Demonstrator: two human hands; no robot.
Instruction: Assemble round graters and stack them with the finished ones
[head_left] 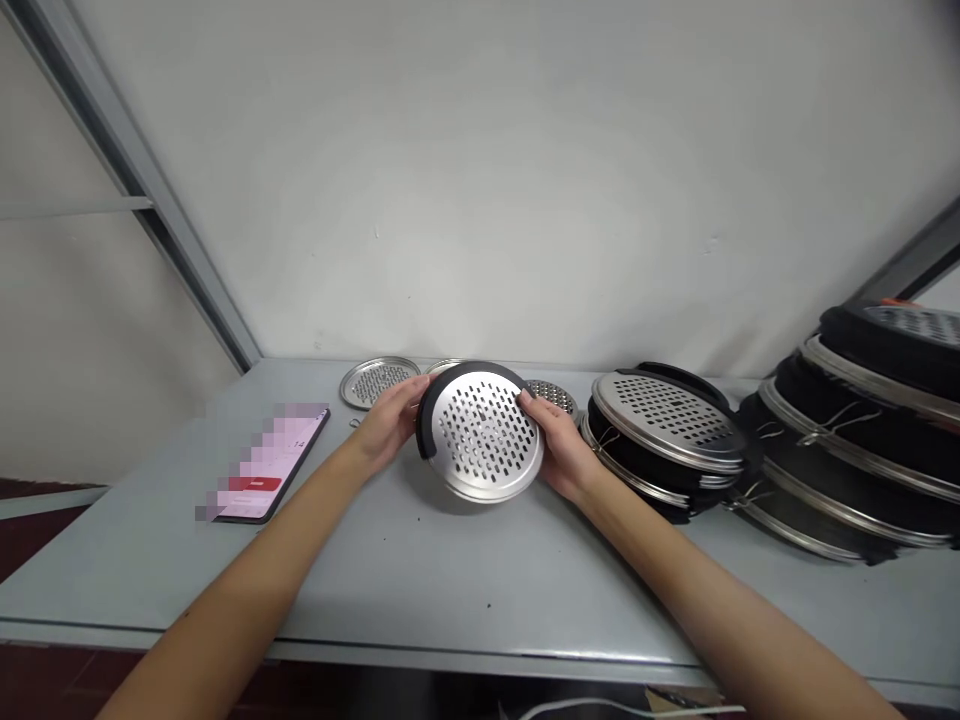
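Between my two hands a round metal grater disc (pixel 487 435) with rows of slots is tilted up toward me, above the grey table. A black curved rim piece wraps its upper and left edge. My left hand (pixel 394 420) grips that black rim on the left side; its fingers go partly behind it. My right hand (pixel 559 440) clasps the disc's right edge, thumb on the front face and the other fingers hidden behind. Behind the hands lie a flat grater disc (pixel 379 382) at the left and another with coarser holes (pixel 553 396) at the right, partly covered by my hand.
A stack of grater discs with black rims (pixel 667 430) stands to the right, and a taller stack (pixel 862 440) fills the far right. A phone (pixel 274 470) with a lit screen lies on the left of the grey table (pixel 420 590). A wall rises behind.
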